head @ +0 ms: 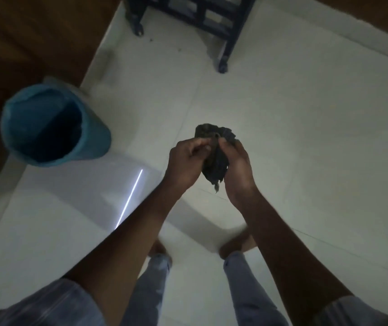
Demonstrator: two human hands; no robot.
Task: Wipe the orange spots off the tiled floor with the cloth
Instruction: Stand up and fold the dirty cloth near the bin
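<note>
Cloth: I'm watching the crumpled dark fabric cloth (214,156) being held above the pale tiled floor (305,137).
Fingers: left hand (184,161) and right hand (237,168) are both pinching it.
Progress: I'm seeing no orange spots; whether wiping is finished, I'm unable to tell.

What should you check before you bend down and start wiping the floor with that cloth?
1. Cloth in hand: ok. The left hand and the right hand both grip the dark cloth.
2. Cloth ready to wipe: not ok. It is bunched into a wad, not spread flat.
3. Cloth on the floor: not ok. It is held up above the tiled floor.
4. Orange spots found: cannot tell. None show on the tiles in this dim view.
5. Room to work: ok. The blue bin and the dark furniture legs stand away from the hands.
</note>
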